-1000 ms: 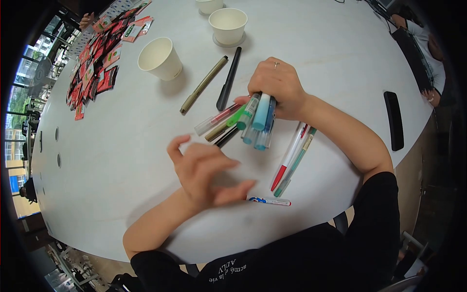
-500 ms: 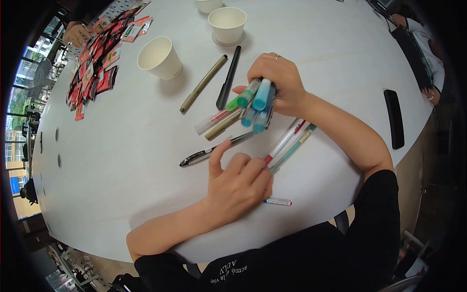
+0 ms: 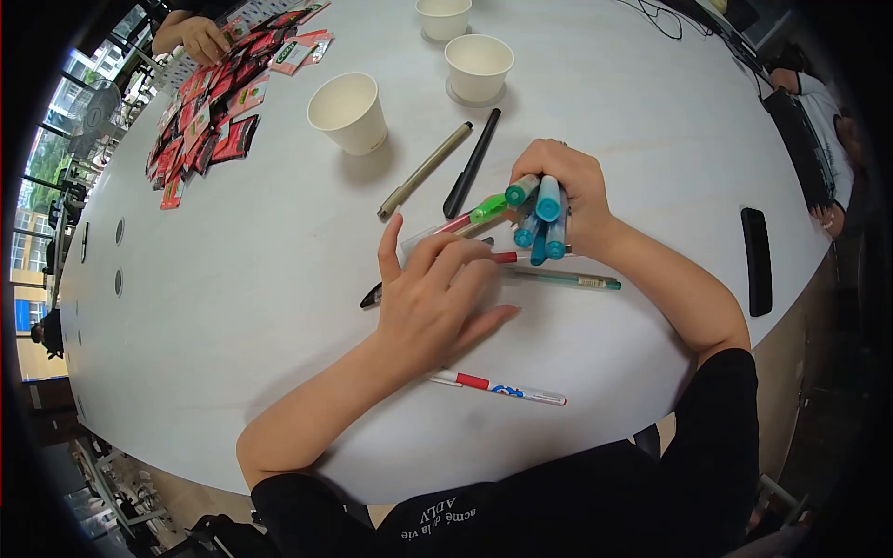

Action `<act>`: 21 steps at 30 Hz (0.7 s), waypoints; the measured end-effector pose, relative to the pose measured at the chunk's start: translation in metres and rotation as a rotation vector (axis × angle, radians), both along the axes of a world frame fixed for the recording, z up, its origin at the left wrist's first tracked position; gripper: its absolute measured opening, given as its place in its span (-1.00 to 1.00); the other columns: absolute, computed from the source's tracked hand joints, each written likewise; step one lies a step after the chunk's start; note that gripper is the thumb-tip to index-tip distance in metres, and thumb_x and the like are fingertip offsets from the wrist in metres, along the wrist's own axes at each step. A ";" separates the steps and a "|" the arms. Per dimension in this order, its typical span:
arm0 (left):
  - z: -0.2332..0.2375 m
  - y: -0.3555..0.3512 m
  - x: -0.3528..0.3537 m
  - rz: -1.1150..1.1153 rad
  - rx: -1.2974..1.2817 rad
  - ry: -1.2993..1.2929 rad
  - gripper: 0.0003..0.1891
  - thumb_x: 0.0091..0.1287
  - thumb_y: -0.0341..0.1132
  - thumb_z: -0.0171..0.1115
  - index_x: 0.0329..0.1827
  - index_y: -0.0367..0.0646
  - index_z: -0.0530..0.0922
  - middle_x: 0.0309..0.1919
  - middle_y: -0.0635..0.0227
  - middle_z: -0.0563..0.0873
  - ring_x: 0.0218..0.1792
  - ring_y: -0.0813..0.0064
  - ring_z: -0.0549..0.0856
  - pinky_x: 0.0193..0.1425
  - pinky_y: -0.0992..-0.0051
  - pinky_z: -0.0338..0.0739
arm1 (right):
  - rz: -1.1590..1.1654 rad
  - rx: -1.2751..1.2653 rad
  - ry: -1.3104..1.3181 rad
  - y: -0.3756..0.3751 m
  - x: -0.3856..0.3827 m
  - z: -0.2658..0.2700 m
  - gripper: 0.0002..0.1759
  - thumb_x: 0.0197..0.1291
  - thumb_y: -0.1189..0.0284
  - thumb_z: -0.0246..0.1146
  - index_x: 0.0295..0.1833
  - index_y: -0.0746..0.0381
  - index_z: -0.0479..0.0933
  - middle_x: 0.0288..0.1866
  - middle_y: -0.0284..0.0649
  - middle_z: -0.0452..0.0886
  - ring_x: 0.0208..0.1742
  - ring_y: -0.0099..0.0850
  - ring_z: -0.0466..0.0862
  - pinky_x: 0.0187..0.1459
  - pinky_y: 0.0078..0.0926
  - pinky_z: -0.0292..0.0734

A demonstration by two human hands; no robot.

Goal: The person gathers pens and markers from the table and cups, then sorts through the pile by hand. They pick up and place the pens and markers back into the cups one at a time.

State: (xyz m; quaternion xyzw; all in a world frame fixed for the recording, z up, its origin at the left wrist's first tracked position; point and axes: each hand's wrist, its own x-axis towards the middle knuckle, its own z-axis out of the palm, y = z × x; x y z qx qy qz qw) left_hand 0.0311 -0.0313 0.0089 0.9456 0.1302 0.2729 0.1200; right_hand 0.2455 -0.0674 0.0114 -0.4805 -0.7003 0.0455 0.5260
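My right hand [image 3: 572,186] is closed round a bundle of green and blue markers [image 3: 547,200], their ends toward me. Lower and to the left, my left hand [image 3: 433,293] has its fingers apart over several pens; its fingertips hide parts of them. A green pen [image 3: 567,277] and a red-tipped pen lie right of its fingers, and a black pen [image 3: 371,297] shows at its left. A bright green cap [image 3: 488,207] is beside the bundle. Beyond lie a gold pen [image 3: 426,170] and a black marker [image 3: 473,163]. Nearer me is a red and white pen [image 3: 507,387].
Paper cups [image 3: 349,113] [image 3: 479,70] stand on the white table [image 3: 205,344]. Red packets [image 3: 209,121] are piled at the upper left, near another person's hand [image 3: 203,39]. A black phone-like object [image 3: 756,260] lies at right; another person sits beyond it.
My left hand has moved up and slightly left over the pens. The green and red-tipped pens have turned more level, and the red and white pen shows more fully. The view has shifted.
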 end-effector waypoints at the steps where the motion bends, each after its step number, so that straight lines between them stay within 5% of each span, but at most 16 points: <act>1: 0.001 0.000 0.000 0.008 -0.008 0.009 -0.61 -0.03 0.01 0.51 -0.28 -0.01 0.60 -0.13 0.44 0.61 0.08 0.34 0.55 0.47 -0.07 -0.15 | 0.000 -0.005 -0.003 -0.001 0.000 0.000 -0.72 -0.23 0.48 0.45 -0.34 0.18 0.52 -0.47 -0.32 0.56 -0.46 -0.33 0.53 -0.35 -0.47 0.38; 9: -0.002 0.006 0.000 0.014 0.008 0.024 -0.72 0.12 -0.20 0.44 -0.19 -0.07 0.57 -0.10 0.41 0.58 0.11 0.32 0.52 0.45 -0.04 -0.10 | -0.024 -0.025 -0.010 -0.002 0.000 0.003 -0.71 -0.25 0.46 0.46 -0.35 0.18 0.52 -0.47 -0.33 0.57 -0.45 -0.32 0.53 -0.36 -0.46 0.38; 14: -0.001 0.010 -0.005 0.057 -0.188 -0.079 -0.78 0.23 -0.38 0.32 -0.11 -0.14 0.49 -0.21 0.36 0.61 -0.07 0.33 0.58 0.41 0.03 0.00 | 0.051 0.084 -0.098 -0.004 0.001 0.006 -0.72 -0.24 0.45 0.43 -0.35 0.18 0.52 -0.49 -0.33 0.54 -0.48 -0.36 0.53 -0.40 -0.48 0.36; 18: -0.008 0.019 -0.004 0.117 -0.360 -0.346 -0.80 0.20 -0.42 0.32 -0.16 -0.11 0.50 -0.29 0.47 0.63 -0.34 0.45 0.59 0.29 0.12 0.12 | 0.073 0.172 -0.432 -0.009 -0.011 0.018 -0.73 -0.25 0.44 0.41 -0.35 0.15 0.52 -0.51 -0.36 0.48 -0.51 -0.43 0.52 -0.42 -0.51 0.34; 21: -0.010 0.023 -0.010 0.003 -0.316 -0.441 -0.77 0.21 -0.39 0.32 -0.11 -0.12 0.50 -0.29 0.46 0.63 -0.33 0.45 0.59 0.27 0.15 0.14 | -0.028 0.205 -0.467 -0.009 -0.017 0.008 -0.70 -0.27 0.43 0.40 -0.30 0.14 0.53 -0.50 -0.38 0.47 -0.51 -0.44 0.51 -0.42 -0.51 0.35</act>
